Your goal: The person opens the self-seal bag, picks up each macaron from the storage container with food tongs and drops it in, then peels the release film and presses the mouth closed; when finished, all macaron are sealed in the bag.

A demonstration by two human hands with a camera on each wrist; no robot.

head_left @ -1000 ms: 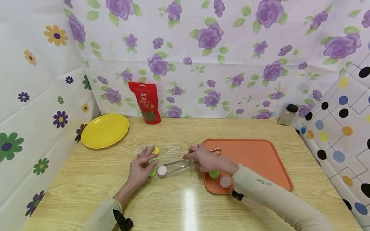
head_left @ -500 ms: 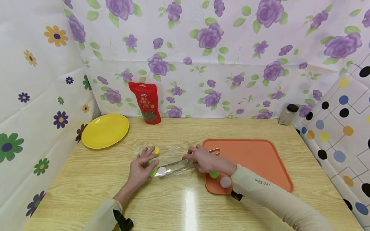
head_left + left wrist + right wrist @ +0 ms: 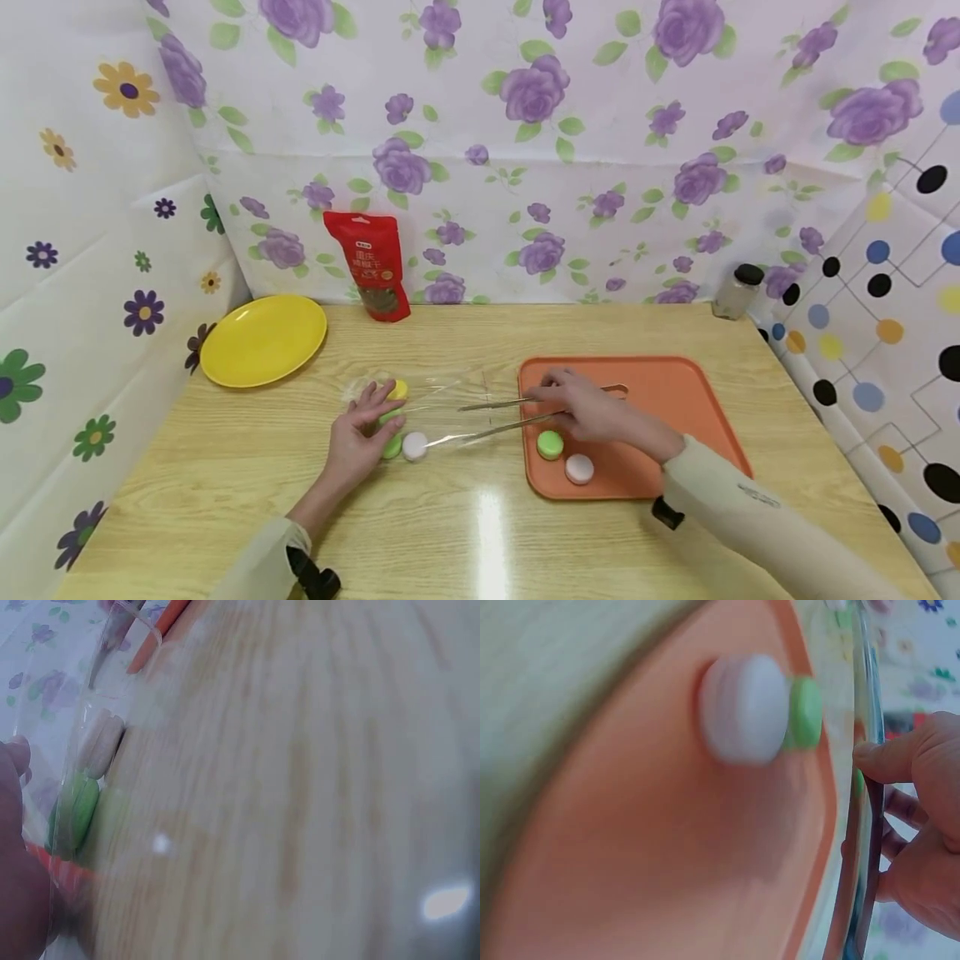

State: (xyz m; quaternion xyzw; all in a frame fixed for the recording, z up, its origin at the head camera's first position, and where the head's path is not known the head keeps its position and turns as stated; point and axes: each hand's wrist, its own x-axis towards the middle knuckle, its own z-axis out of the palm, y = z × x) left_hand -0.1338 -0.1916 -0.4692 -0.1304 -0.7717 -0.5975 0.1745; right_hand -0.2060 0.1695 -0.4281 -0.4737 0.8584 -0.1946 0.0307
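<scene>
On the table (image 3: 405, 533): clear bag (image 3: 438, 404), macarons (image 3: 415, 446) showing through; left hand (image 3: 356, 437) at it, pinching or not I cannot tell. Right hand (image 3: 588, 407): clamped on tongs (image 3: 516, 427), tips apart. Risk I log: spread tongs snagging the bag, dragging macarons askew.

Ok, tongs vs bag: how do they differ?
Material: the tongs are metal; the bag is clear film.
Pose: the tongs are in the right hand, arms apart; the bag lies on the table at the left hand.
Contents: the tongs grip no macaron; the bag has macarons in it.
Shared: both catch light.
</scene>
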